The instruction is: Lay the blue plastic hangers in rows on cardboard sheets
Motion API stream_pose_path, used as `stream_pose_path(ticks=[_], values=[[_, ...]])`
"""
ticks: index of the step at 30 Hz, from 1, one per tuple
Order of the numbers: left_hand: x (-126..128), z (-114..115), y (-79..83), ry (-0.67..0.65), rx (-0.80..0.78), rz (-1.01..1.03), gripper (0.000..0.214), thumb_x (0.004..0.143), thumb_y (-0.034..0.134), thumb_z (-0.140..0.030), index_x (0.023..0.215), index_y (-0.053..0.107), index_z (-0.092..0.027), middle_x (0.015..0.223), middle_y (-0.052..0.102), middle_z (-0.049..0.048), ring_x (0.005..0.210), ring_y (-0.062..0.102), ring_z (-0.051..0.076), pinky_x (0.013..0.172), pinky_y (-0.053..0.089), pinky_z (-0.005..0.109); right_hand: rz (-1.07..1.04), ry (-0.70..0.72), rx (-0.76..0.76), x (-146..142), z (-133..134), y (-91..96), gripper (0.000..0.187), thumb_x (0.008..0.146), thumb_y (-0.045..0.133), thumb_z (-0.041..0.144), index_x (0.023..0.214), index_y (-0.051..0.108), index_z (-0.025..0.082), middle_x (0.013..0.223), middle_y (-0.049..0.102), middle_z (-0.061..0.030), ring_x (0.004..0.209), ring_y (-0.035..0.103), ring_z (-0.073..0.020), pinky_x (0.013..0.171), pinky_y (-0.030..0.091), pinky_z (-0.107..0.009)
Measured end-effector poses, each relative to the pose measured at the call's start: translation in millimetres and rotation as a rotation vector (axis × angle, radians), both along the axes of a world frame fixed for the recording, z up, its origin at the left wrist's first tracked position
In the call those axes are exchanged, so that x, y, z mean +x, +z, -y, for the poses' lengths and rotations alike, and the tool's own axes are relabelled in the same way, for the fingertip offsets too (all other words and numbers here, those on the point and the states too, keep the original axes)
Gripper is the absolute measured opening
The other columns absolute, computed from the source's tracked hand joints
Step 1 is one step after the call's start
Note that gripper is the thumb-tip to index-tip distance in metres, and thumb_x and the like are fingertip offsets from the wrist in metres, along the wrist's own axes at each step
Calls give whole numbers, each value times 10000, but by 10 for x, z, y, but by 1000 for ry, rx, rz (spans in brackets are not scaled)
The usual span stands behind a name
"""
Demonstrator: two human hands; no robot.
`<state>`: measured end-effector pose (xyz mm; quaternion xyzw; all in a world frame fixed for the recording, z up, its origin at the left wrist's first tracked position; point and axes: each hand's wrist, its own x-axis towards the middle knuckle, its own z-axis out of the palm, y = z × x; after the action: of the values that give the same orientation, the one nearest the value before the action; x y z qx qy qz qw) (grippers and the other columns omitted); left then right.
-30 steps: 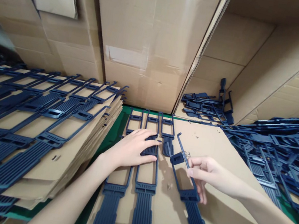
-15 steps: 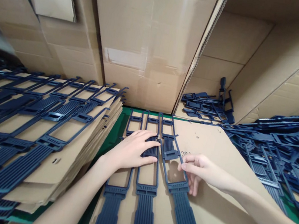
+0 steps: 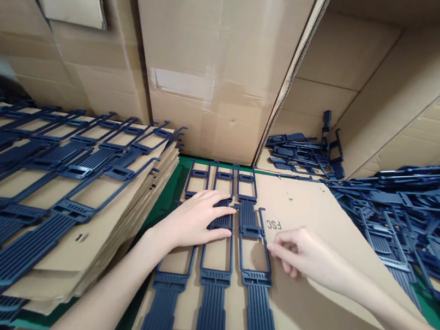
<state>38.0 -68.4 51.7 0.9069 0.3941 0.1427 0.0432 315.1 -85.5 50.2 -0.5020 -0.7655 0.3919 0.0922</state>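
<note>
Dark blue plastic pieces, each an open rectangular frame with a long ribbed tongue, lie in columns on a stack of cardboard sheets (image 3: 317, 317). My left hand (image 3: 198, 217) rests flat, fingers spread, over the left and middle columns and hides parts of them. With curled fingers, my right hand (image 3: 294, 250) pinches at the right rail of the near right-hand plastic piece (image 3: 255, 275). That piece's tongue points towards me, tilted slightly right. Beside it lie the near middle piece (image 3: 212, 318) and the near left piece (image 3: 160, 310).
On the left, a second cardboard stack (image 3: 111, 231) carries rows of similar pieces. A tangled heap of pieces (image 3: 393, 224) fills the right side. Another small pile (image 3: 304, 153) lies inside an open carton (image 3: 335, 55) at the back. A tall cardboard box (image 3: 222, 38) stands straight ahead.
The near right-hand piece has swung straighter, its tongue end shifting left. My right hand has moved slightly to the right, its fingers more curled. My left hand has stayed in place.
</note>
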Motion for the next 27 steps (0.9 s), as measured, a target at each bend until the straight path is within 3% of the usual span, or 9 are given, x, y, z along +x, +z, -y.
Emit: stream_pose_path(ticks=[3,5,8,14,27], values=[[1,0,9,1,-1,-6,445,877,564,-479,1255,594,-245,1407,464,107,1311,404,288,1095,313,466,80,71,417,-47,-37,99,298,925,461,401,794,631,195,691,663,-39,632,630,-177,635,489,-307],[3,2,17,-1,-2,-9,440,876,568,-471,1253,596,-247,1410,462,106,1311,405,288,1093,317,467,71,166,584,-117,-61,111,192,910,501,328,947,643,204,900,678,-69,842,636,-216,758,496,-345],[7,6,23,1,1,-19,439,875,572,-464,1257,593,-248,1418,456,102,1319,397,285,1096,316,465,92,306,749,-229,-87,49,239,891,534,267,1105,608,188,1155,605,-116,1071,555,-261,891,464,-415],[2,0,11,1,7,-33,448,876,573,-456,1265,589,-234,1426,445,114,1332,381,279,1106,304,454,186,358,819,-325,-130,-28,224,899,522,213,1090,623,154,1062,618,-113,996,576,-241,852,476,-419],[1,-1,9,-13,15,-16,429,879,569,-445,1259,587,-245,1407,461,114,1315,401,279,1090,324,458,112,356,858,-231,-140,-48,195,908,519,198,1031,665,155,986,622,-92,916,574,-213,807,479,-374]])
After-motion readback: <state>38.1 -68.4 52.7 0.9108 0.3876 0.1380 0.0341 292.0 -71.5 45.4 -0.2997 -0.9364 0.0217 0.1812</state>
